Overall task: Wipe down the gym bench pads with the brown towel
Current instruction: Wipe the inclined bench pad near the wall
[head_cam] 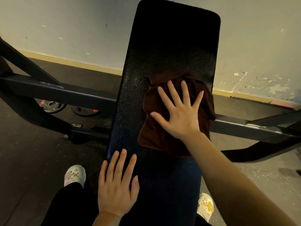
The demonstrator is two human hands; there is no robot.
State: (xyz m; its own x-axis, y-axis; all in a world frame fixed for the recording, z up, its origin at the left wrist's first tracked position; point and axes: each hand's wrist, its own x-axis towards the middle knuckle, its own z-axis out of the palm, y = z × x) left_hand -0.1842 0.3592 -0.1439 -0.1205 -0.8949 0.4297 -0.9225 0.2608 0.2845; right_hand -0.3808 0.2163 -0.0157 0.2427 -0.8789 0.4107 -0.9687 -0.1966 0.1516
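Right now the right hand [178, 111], fingers spread flat, presses the crumpled brown terry towel [172, 121] onto the long black textured vinyl bench [135, 95] pad at centre frame, on the pad's right half. The left hand [118, 185] lies flat and released on the pad's near left edge, lower centre, holding nothing. The pad's long axis runs from the bottom of the frame up toward the wall, so the unwiped stretch likely lies straight ahead of the towel, toward the dark top end; its surface there is too shadowed to judge. The right hand is nearer that end and looks best placed to push upward.
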